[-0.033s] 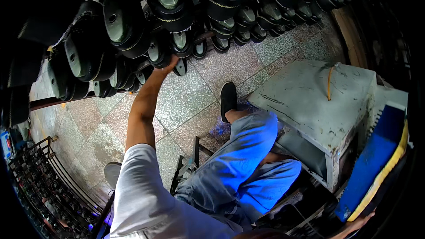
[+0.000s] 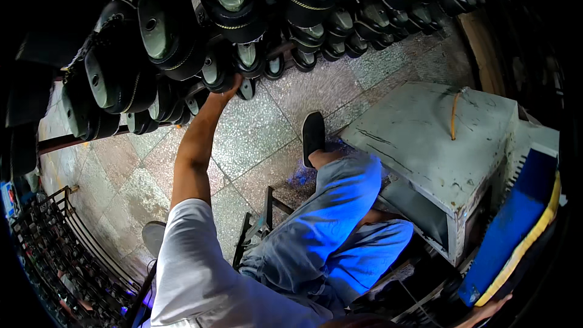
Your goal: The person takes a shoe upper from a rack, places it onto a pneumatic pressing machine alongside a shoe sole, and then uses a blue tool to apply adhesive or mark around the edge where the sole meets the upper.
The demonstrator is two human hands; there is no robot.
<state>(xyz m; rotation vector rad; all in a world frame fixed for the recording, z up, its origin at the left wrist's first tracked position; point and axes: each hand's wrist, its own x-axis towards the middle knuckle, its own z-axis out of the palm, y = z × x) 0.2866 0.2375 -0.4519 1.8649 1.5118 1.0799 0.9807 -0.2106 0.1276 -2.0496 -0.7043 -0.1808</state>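
Rows of dark shoe uppers on greenish lasts hang from a rack along the top. My left arm stretches up to them, and my left hand [image 2: 226,87] is closed round the lower end of one lasted shoe [image 2: 211,71]. Part of its fingers is hidden between that shoe and the neighbouring lasted shoe [image 2: 246,88]. At the lower right my right hand [image 2: 490,308] is by the bottom end of a blue panel [image 2: 510,231] with a yellow padded edge [image 2: 516,255]. Its fingers are mostly in shadow, so their grip does not show.
A scuffed grey metal cabinet [image 2: 431,140] with an orange cord [image 2: 453,115] stands right of my legs. Speckled tiles [image 2: 255,127] cover the floor. A dark wire rack [image 2: 54,255] fills the lower left. Metal stool or frame parts [image 2: 267,209] are beside my knee.
The hanging shoes at the upper left appear slightly further left in the picture. Both hands keep nearly the same places.
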